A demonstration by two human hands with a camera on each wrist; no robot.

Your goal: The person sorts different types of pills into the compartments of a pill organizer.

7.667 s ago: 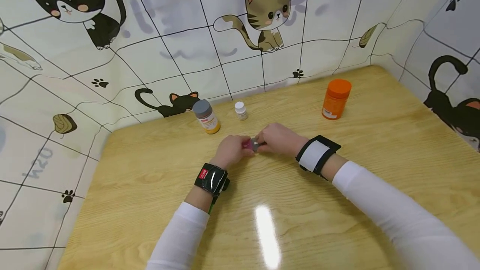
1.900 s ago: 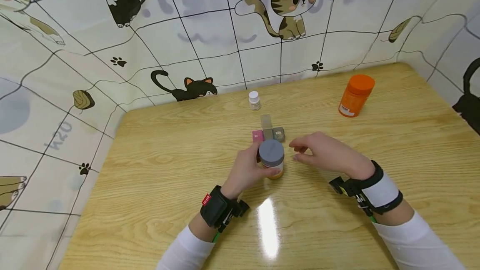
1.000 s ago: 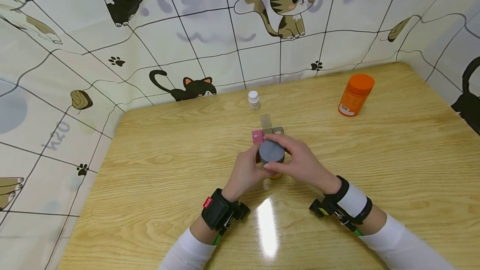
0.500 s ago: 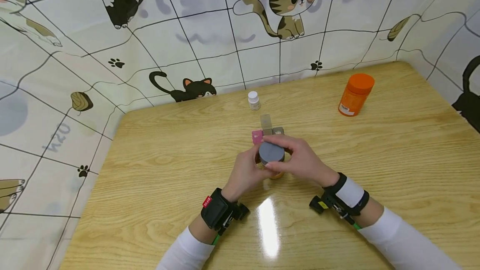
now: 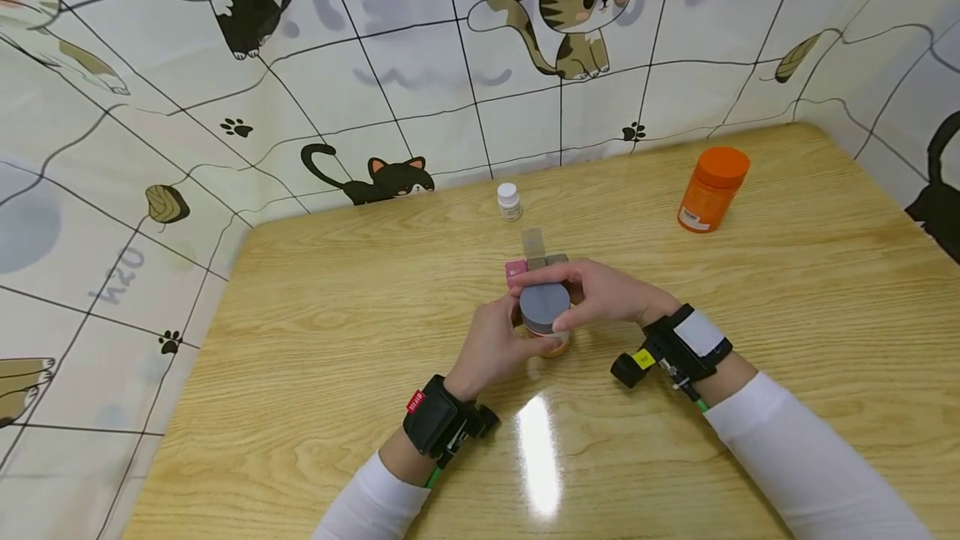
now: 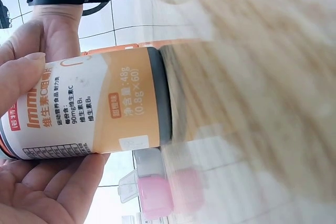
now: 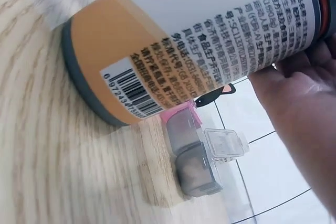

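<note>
A vitamin C bottle with a grey lid (image 5: 545,305) stands upright on the table. Its white and orange label (image 6: 79,103) faces the wrist cameras. My left hand (image 5: 491,348) holds the bottle's body from the left, thumb in front. Around the lid, the fingers and thumb of my right hand (image 5: 611,294) grip from the right. Just behind the bottle sits a small pill box (image 7: 195,169) with pink and grey compartments. One clear flap (image 5: 532,243) of it is raised. The bottle and my right hand partly cover the box in the head view.
Behind the pill box is a small white bottle (image 5: 508,202). An orange jar (image 5: 713,190) stands at the back right of the wooden table (image 5: 315,373). A cat-patterned cloth (image 5: 420,98) hangs along the back and sides.
Both hands were on the pill box at first, with the bottle at the back left. The bottle came forward in my left hand. My right hand reached its lid, then its wrist turned.
</note>
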